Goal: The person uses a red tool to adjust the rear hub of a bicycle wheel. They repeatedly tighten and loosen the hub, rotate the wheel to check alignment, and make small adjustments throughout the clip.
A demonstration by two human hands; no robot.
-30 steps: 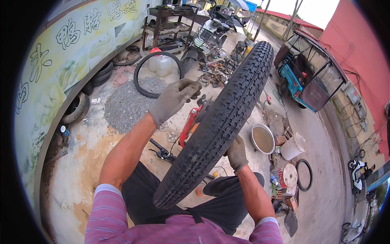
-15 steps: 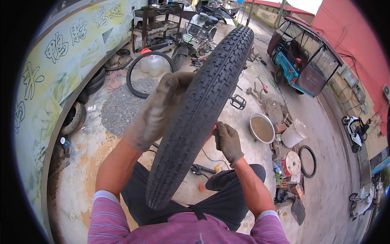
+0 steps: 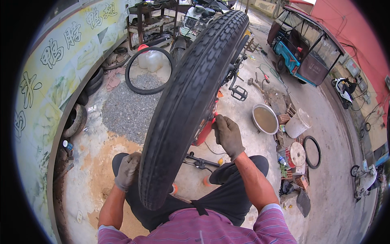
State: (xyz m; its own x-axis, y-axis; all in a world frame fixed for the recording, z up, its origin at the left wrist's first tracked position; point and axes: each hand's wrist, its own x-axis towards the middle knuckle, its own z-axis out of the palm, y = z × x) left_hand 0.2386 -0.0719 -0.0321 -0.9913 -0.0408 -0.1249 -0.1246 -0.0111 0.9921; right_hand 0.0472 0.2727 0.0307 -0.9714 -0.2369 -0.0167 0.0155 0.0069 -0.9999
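Note:
A black treaded tire (image 3: 178, 114) stands on edge in front of me, partly over a bicycle lying or propped below it, with a red part (image 3: 205, 132), a pedal (image 3: 239, 92) and handlebar (image 3: 201, 163) showing. My gloved right hand (image 3: 228, 136) is closed at the red part, right of the tire. My gloved left hand (image 3: 127, 171) is beside the tire’s lower left side with fingers curled; whether it holds anything is hidden.
A loose tire (image 3: 136, 90), white jug (image 3: 153, 61) and gravel patch (image 3: 122, 114) lie ahead left, by a signboard (image 3: 46, 81). To the right are a water basin (image 3: 265, 120), bucket (image 3: 296, 126), bricks and a blue covered tricycle (image 3: 290, 61).
My left hand has dropped from the tire’s upper left to low beside my left knee. My right hand moved slightly up since half a second ago. The tire’s top moved upward and left in view.

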